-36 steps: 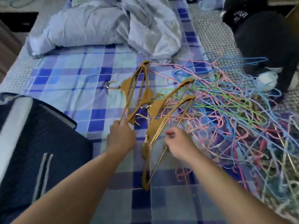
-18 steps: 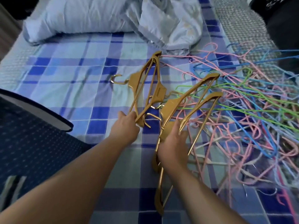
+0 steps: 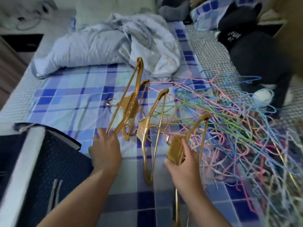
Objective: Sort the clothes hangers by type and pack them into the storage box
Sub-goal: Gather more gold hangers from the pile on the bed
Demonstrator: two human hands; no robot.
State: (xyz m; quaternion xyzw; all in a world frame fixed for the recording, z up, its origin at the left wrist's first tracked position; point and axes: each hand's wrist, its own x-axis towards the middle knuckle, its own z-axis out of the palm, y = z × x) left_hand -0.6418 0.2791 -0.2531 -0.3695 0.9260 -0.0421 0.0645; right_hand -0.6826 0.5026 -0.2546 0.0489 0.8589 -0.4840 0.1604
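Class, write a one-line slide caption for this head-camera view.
Both hands gather gold hangers beside tangled wire hangers.

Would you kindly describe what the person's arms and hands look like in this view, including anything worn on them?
Both forearms are bare as far as the frame shows: no sleeves, cuffs or gloves. The left hand and the right hand carry no visible rings, and neither wrist shows a watch, bracelet or band. No markings or tattoos can be made out, though the picture is slightly blurred. The upper arms lie outside the view.
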